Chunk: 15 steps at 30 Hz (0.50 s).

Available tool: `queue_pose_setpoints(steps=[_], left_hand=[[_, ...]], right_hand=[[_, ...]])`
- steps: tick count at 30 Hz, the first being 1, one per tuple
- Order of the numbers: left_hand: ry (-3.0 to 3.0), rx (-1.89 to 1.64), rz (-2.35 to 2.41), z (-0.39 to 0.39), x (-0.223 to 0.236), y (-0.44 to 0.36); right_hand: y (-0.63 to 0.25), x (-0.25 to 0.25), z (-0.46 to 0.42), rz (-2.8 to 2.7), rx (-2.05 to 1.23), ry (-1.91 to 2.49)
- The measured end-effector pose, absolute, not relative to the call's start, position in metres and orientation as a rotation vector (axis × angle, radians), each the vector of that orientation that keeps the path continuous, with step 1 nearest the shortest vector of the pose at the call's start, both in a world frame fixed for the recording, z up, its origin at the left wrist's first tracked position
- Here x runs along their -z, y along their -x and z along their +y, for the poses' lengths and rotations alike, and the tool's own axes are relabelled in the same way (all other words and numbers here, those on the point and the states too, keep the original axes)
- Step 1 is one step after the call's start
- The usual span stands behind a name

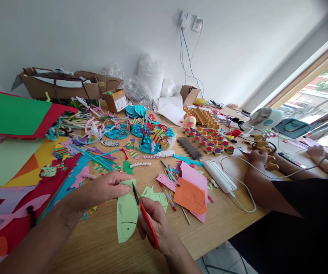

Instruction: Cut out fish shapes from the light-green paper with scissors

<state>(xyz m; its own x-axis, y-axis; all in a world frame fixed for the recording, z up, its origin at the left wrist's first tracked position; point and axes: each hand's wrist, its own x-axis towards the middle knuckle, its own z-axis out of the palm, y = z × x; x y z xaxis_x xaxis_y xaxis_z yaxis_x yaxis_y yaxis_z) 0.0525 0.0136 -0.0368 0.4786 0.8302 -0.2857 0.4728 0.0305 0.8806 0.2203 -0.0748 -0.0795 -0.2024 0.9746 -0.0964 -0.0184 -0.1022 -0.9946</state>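
A piece of light green paper (128, 220) with a fish drawn on it hangs over the near part of the table. At its top edge my left hand (111, 187) pinches it between thumb and fingers. My right hand (155, 222) is closed round the red handles of a pair of scissors (149, 224). The blades meet the paper near its upper right side, close to my left thumb. Just behind lie light green paper offcuts (154, 196). To their right are an orange sheet (191, 196) with drawn outlines and a pink sheet (194, 173).
Coloured paper sheets (12, 114) cover the left side. Paper fish and blue painted discs (118, 131) fill the middle. A white power strip (219, 176) and its cable lie to the right. A co-worker's hand (258, 156) holds egg-carton pieces there. Cardboard boxes (61, 85) line the wall.
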Motion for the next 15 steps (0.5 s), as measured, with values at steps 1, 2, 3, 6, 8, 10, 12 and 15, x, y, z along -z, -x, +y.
queue_pose_setpoints(steps=[1, 2, 3, 6, 8, 10, 12, 15], left_hand=[[-1.587, -0.381, 1.158, 0.014, 0.036, -0.053], [-1.567, -0.368, 1.160, 0.014, 0.035, -0.053], [-1.555, -0.372, 1.164, 0.014, 0.034, -0.053], [-1.555, -0.430, 1.171, 0.016, 0.034, -0.051], [-1.578, -0.472, 1.135, 0.017, 0.036, -0.050], [-1.602, -0.491, 1.053, 0.018, 0.038, -0.048], [-1.609, -0.500, 0.987, 0.019, 0.038, -0.048], [-1.608, -0.454, 0.958, 0.019, 0.036, -0.048]], right_hand=[[-0.221, 0.080, -0.075, -1.292, -1.446, 1.161], [-0.222, 0.081, -0.075, -1.301, -1.446, 1.164], [-0.223, 0.082, -0.076, -1.311, -1.444, 1.170], [-0.226, 0.084, -0.077, -1.354, -1.435, 1.193], [-0.227, 0.084, -0.077, -1.377, -1.423, 1.221], [-0.228, 0.082, -0.077, -1.403, -1.412, 1.248], [-0.229, 0.079, -0.077, -1.434, -1.396, 1.258], [-0.232, 0.074, -0.077, -1.507, -1.372, 1.261]])
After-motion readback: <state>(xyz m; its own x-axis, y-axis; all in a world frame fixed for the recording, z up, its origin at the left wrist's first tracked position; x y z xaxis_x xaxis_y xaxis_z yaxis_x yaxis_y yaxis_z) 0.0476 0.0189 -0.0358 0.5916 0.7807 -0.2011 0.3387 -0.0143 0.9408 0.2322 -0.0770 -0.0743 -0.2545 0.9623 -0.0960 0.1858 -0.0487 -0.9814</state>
